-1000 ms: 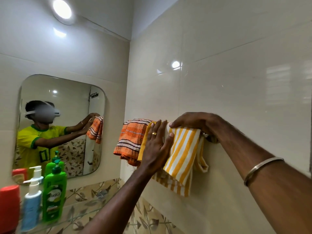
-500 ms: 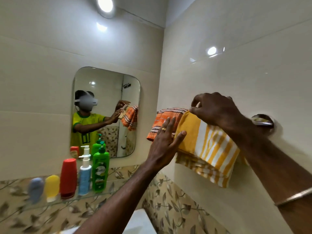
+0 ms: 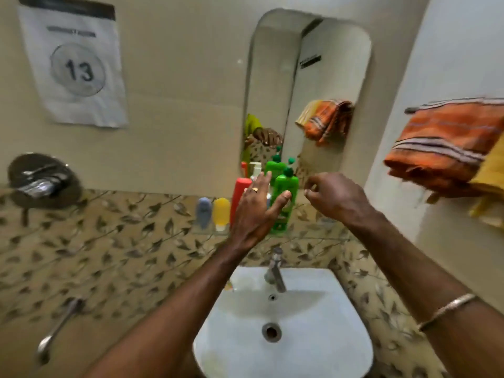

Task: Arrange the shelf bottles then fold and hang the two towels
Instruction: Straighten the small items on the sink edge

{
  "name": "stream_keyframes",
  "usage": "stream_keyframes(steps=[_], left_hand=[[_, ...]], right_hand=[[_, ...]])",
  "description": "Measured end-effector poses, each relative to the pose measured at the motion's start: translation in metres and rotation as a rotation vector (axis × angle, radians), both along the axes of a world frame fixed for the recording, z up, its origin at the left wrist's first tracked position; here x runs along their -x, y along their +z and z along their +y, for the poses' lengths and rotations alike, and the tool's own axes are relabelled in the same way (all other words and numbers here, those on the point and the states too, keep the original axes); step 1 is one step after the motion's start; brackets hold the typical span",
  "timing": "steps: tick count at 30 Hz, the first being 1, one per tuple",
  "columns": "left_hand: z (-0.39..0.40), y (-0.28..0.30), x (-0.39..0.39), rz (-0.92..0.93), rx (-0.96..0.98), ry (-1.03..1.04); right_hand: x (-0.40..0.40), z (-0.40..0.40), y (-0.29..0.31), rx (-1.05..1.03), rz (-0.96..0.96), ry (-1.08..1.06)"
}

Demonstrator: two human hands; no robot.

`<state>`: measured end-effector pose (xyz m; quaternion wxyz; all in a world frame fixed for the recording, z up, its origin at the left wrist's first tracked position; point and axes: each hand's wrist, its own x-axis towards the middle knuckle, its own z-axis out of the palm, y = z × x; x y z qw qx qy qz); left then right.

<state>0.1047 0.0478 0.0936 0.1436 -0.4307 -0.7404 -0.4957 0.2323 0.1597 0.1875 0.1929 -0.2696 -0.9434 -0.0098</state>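
Observation:
An orange striped towel (image 3: 441,143) hangs folded on the bar at the right wall, and the yellow striped towel (image 3: 491,184) hangs beside it at the frame's right edge, partly cut off. On the glass shelf (image 3: 313,236) stand a blue-grey bottle (image 3: 204,214), a yellow bottle (image 3: 221,212), a red bottle (image 3: 240,192) and a green bottle (image 3: 286,197); a white pump bottle is mostly hidden behind my left hand. My left hand (image 3: 256,208) is raised with fingers straight in front of the bottles. My right hand (image 3: 335,197) hovers with loosely curled fingers and holds nothing.
A white sink (image 3: 327,336) with a steel tap (image 3: 275,271) lies below my arms. A mirror (image 3: 308,91) hangs above the shelf. A paper sheet marked 13 (image 3: 73,66) is on the left wall, with a shower mixer (image 3: 41,181) under it.
Both hands have left the yellow towel on the bar and come down over the sink before the shelf. The view has swung left and down.

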Motion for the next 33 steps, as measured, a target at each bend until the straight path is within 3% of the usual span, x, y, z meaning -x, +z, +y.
stream_keyframes(steps=[11, 17, 19, 23, 28, 33], left_hand=[[-0.091, -0.179, 0.129, -0.243, 0.28, 0.113], [-0.105, -0.263, 0.154, 0.041, 0.409, 0.079], [-0.104, -0.285, 0.158, 0.018, 0.454, 0.076], [-0.1, -0.318, 0.168, -0.216, 0.663, 0.08], [-0.098, -0.345, 0.175, -0.274, 0.856, 0.025], [-0.097, -0.354, 0.181, -0.298, 0.882, -0.04]], right_hand=[[0.152, -0.061, -0.24, 0.175, -0.399, 0.102], [0.175, -0.078, -0.352, 0.111, -0.66, 0.144], [0.176, -0.08, -0.374, 0.094, -0.701, 0.17], [0.182, -0.076, -0.399, 0.047, -0.745, 0.214], [0.195, -0.073, -0.413, 0.021, -0.781, 0.212], [0.197, -0.075, -0.422, 0.044, -0.763, 0.185]])
